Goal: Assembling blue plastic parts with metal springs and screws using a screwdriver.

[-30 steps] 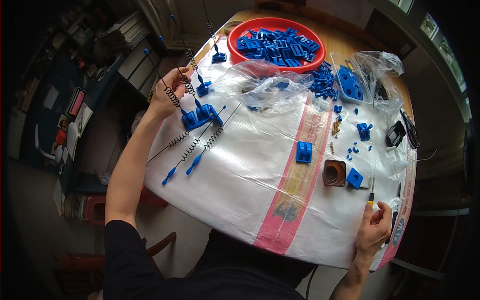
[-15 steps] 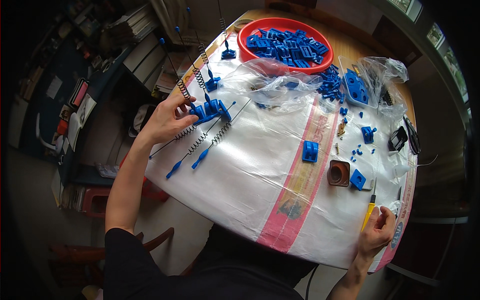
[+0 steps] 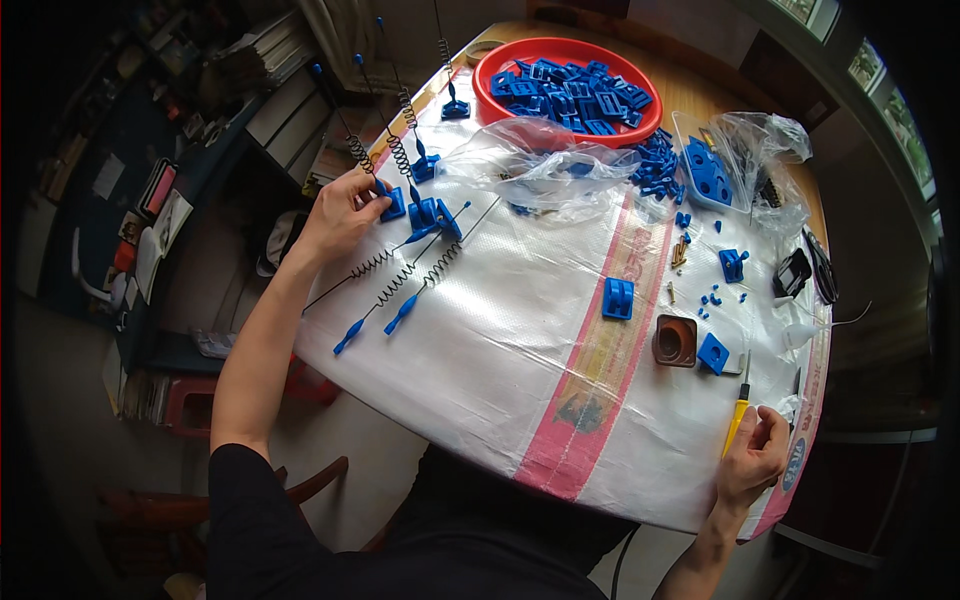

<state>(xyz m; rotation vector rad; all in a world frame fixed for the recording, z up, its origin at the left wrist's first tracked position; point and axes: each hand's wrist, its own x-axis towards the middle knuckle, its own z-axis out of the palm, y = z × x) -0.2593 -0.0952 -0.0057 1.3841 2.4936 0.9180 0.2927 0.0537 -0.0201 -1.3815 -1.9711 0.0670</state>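
Observation:
Near the far left edge of the table, my left hand (image 3: 342,218) is closed, with thumb and fingers pinching a blue spring-rod piece (image 3: 391,204), a square base with a coiled black rod standing up from it. Close beside it lie several similar blue pieces (image 3: 422,214), their black coils (image 3: 398,288) and blue ends stretching toward the near side. At the near right, the curled fingers of my right hand (image 3: 754,458) are round a screwdriver (image 3: 736,422) with a yellow handle, its thin shaft pointing away from me.
A red basin (image 3: 655,118) full of blue parts stands at the far side. Plastic bags (image 3: 545,165), a clear tray (image 3: 705,175), a brown cup (image 3: 675,341), blue blocks (image 3: 618,299) and brass screws (image 3: 679,253) lie on the white sheet (image 3: 480,370).
My left hand has shifted a little left and away from me, bringing the pinched blue piece apart from the ones beside it. My right hand has hardly moved.

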